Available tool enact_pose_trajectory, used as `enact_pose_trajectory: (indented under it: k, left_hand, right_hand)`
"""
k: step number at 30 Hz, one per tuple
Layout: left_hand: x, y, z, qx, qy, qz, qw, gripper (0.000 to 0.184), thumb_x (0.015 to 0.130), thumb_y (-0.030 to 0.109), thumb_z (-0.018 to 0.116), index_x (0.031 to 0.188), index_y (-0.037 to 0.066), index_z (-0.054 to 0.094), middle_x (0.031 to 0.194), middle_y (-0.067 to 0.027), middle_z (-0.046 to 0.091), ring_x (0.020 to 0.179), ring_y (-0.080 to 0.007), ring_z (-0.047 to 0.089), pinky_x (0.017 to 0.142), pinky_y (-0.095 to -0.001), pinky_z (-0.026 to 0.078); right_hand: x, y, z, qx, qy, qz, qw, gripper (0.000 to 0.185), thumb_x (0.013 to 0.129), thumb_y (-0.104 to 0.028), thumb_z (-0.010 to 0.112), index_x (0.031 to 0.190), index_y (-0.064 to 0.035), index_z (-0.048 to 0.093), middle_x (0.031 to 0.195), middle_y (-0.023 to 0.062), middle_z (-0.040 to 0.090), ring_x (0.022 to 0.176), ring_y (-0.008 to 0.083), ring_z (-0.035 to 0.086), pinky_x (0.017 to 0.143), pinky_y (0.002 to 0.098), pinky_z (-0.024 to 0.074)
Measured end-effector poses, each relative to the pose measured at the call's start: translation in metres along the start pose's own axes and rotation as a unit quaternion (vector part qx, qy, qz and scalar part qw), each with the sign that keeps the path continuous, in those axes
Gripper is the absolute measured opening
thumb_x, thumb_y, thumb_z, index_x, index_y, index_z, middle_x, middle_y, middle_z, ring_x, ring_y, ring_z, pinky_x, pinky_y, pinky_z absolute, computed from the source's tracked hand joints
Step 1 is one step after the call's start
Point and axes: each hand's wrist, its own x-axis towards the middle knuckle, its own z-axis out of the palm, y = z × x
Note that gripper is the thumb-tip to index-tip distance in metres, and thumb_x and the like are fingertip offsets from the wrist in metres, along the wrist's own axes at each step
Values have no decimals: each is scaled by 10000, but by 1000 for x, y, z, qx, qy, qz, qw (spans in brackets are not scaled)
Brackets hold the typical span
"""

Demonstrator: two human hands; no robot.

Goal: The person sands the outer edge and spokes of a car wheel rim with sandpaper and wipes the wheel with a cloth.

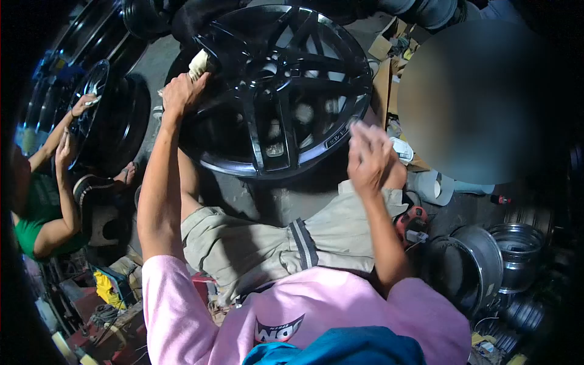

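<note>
Glossy black fills the centre: a multi-spoke alloy wheel [267,72] lies face up, right in front of the seated person, a leg to either side. Over at its left edge, the left hand [180,92] is clamped on a wad of cream cloth [199,63], the bundle poking out beyond the thumb side, against the outer rim. Across on the lower right, the right hand [368,159] is a blur beside the rim, close to pale lettering too small to read — fingers bent, and I can't tell whether they pinch anything or touch the wheel.

Khaki shorts [243,243] and a pink shirt [304,298] below. Just past the right hand sits a white-labelled container [401,148], with an open cardboard box [382,88] farther up. Near the right side of the shorts, a red-and-black power tool [412,220]; lower right, a dark wheel barrel [465,271] with a chrome wheel [516,246] just beside it.

Out on the left, a co-worker in a green top [45,225] has one hand [84,104] at another wheel [91,128], the other [64,149] raised near it — and a yellow cloth [108,289] lies among the clutter below.
</note>
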Motion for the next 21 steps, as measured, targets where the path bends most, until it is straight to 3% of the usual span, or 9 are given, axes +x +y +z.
enact_pose_trajectory:
  k: [2, 5, 12, 17, 21]
  left_hand:
    - [-2, 1, -3, 0, 14, -4, 1000, 786, 984, 706, 616, 1029, -57, 801, 1026, -329, 768, 1031, -495, 755, 926, -571, 589]
    - [-4, 3, -4, -16, 10, -14, 1000, 780, 986, 701, 613, 1031, -55, 802, 1027, -333, 766, 1036, -490, 754, 930, -569, 590]
    - [-5, 3, -2, -14, 26, 13, 999, 752, 1008, 673, 615, 982, -63, 766, 993, -332, 760, 996, -495, 753, 899, -579, 590]
    - [-4, 4, -1, -18, 18, 8, 1000, 775, 1001, 699, 604, 1004, -57, 774, 1006, -331, 763, 1018, -495, 752, 909, -581, 586]
    - [-5, 4, -5, -27, 2, -14, 1000, 787, 994, 717, 598, 1043, -45, 791, 1034, -331, 766, 1035, -490, 753, 917, -582, 584]
  right_hand:
    - [32, 28, 4, -27, -5, 26, 999, 257, 1018, -109, 681, 1236, -73, 811, 1273, 101, 742, 1179, 355, 605, 1071, 458, 479]
    - [69, 65, 13, 13, -10, -26, 1000, 242, 1014, -108, 688, 1217, -61, 811, 1207, 100, 739, 1106, 334, 616, 1007, 445, 490]
    - [24, 9, -8, 35, -49, -12, 998, 246, 994, -110, 703, 1208, -69, 818, 1229, 107, 745, 1161, 331, 627, 1033, 435, 507]
    - [67, 39, 0, -17, -44, -43, 998, 226, 994, -118, 701, 1179, -72, 823, 1188, 88, 755, 1117, 331, 622, 998, 457, 513]
    - [49, 24, -8, -10, -73, -41, 996, 233, 984, -120, 715, 1186, -69, 818, 1193, 102, 765, 1161, 347, 628, 1005, 458, 516]
